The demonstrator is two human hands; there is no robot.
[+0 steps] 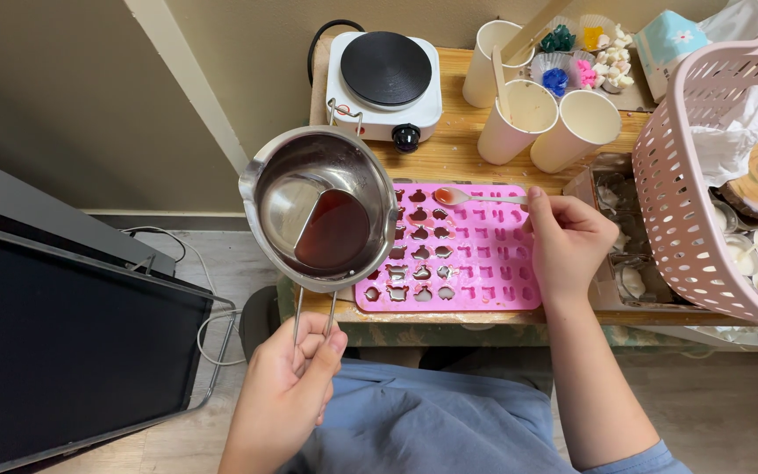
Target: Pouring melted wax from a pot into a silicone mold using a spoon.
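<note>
My left hand [287, 391] grips the wire handle of a steel melting pot [322, 206], held tilted over the left end of the wooden table, with dark reddish liquid pooled in it. My right hand [568, 246] holds a small spoon [475, 197] whose bowl, filled with red liquid, hovers over the top rows of a pink silicone mould [484, 268]. Several cavities on the mould's left side hold dark liquid; those on the right look empty.
A white electric hotplate [385, 81] stands at the back. Three cream paper cups [528, 110] with wooden sticks sit beside small dishes of coloured chips [585, 53]. A pink plastic basket [704, 175] fills the right side. A black panel [63, 342] lies at left.
</note>
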